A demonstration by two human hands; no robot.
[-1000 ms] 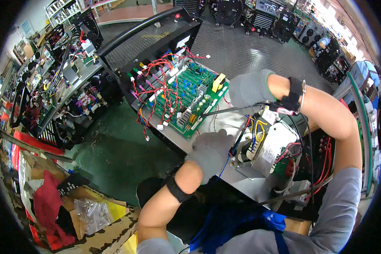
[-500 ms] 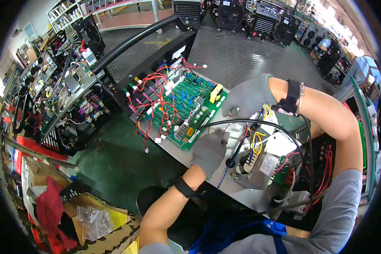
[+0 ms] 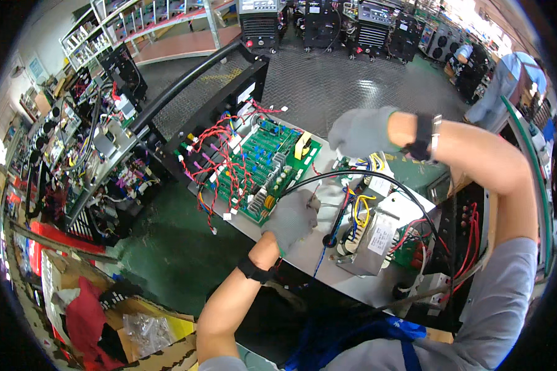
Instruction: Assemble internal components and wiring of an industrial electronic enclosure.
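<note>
My left hand (image 3: 293,217), in a grey glove, has its fingers curled at the lower edge of a green circuit board (image 3: 263,162). Whatever may be between the fingertips is too small to tell. Just above this hand runs a black cable (image 3: 353,172). Across the metal plate, my right hand (image 3: 362,133), gloved the same way, is bent over beyond the cable with its fingers curled under; what they hold, if anything, is hidden. Red twisted wires (image 3: 232,164) with white plugs lie over the board. Yellow wires (image 3: 365,210) rise beside a silver metal box (image 3: 376,244).
A black panel with a long handle bar (image 3: 182,86) stands behind the board. Opened machines full of wiring (image 3: 114,161) stand at the left. A cardboard box (image 3: 179,331) holds a clear bag of small parts at lower left. A person (image 3: 504,86) is at far right.
My view has shifted, so the board and plate sit a little further left. My right hand has moved slightly off the board's right corner; the left hand stays by its lower edge.
</note>
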